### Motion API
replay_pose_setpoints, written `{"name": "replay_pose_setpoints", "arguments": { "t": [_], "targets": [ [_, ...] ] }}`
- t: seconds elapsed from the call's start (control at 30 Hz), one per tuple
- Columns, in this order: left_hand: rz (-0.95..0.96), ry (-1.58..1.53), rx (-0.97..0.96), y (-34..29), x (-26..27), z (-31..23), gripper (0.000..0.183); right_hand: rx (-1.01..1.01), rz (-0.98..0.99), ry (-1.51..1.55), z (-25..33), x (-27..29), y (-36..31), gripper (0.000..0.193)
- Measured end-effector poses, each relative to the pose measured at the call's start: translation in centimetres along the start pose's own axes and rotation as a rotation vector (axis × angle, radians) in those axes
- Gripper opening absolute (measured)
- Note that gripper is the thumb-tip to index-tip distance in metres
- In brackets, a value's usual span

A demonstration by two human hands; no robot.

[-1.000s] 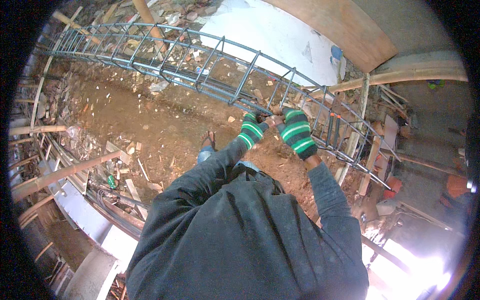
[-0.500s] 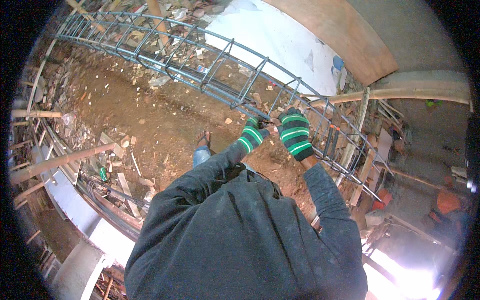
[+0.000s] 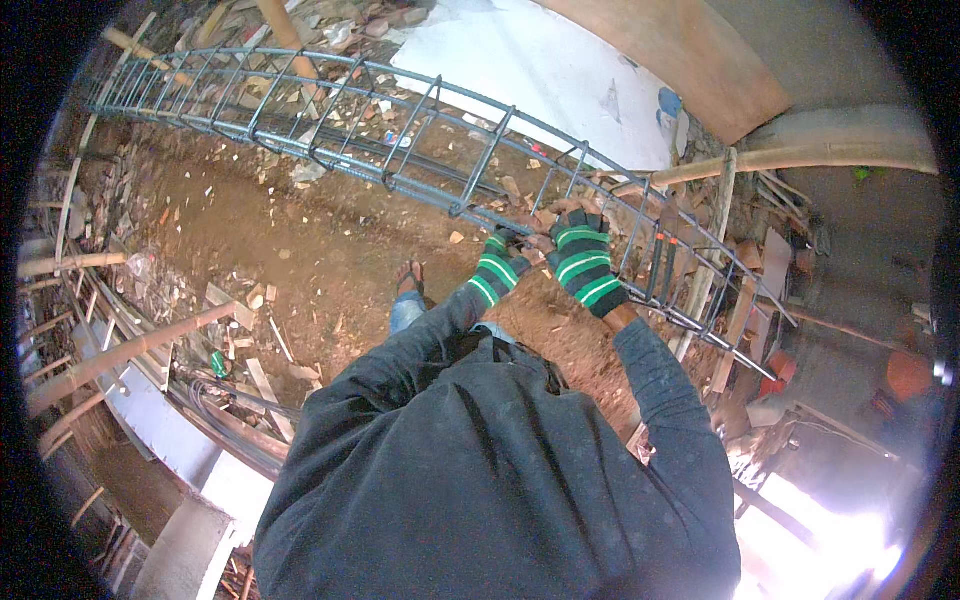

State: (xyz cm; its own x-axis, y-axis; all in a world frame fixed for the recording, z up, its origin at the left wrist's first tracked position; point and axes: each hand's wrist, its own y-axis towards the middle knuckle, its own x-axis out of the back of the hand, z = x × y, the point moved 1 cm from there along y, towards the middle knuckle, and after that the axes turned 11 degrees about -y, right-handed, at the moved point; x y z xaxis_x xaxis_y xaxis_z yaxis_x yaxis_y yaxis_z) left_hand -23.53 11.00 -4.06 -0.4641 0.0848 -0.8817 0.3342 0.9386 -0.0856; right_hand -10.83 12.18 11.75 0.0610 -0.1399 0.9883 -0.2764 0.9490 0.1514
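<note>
A long rebar cage of dark bars and square stirrups runs from the far left down to the right in front of me. Both hands wear black, green and white striped gloves with bare fingertips. My left hand is closed round the cage's near lower bars. Close beside it, my right hand has its fingers bent over the same bars, its thumb reaching toward the left hand. Whether a thin wire lies between the fingers is too small to tell. Pincers with orange-marked handles hang on the cage just right of my right hand.
A bamboo pole and an upright wooden stick stand by the cage's right end. White board and plywood lie beyond. Rubble and wood scraps litter the dirt. Bamboo poles stick out at left.
The view has shifted slightly, so the cage sits a little further left. My right hand's fingers have straightened somewhat and reach further over the bars; the left hand stays at the same spot.
</note>
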Motion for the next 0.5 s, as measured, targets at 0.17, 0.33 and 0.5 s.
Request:
{"name": "replay_pose_setpoints", "arguments": {
  "t": [0.17, 0.33, 0.5],
  "targets": [
    [0.002, 0.428, -0.039, -0.5, -0.6, -1.4, 0.04, 0.026, 0.044, -0.001, -0.2, -0.1, -0.2, 0.032],
    [-0.106, 0.384, 0.243, -0.7, -1.3, -2.7, 0.039, -0.062, 0.141, 0.131, 0.2, 0.7, 0.5, 0.03],
    [-0.058, 0.526, 0.255, 0.1, -2.0, -3.2, 0.038, -0.276, -0.125, 0.66, 1.4, 2.0, -0.6, 0.024]
  ]
}}
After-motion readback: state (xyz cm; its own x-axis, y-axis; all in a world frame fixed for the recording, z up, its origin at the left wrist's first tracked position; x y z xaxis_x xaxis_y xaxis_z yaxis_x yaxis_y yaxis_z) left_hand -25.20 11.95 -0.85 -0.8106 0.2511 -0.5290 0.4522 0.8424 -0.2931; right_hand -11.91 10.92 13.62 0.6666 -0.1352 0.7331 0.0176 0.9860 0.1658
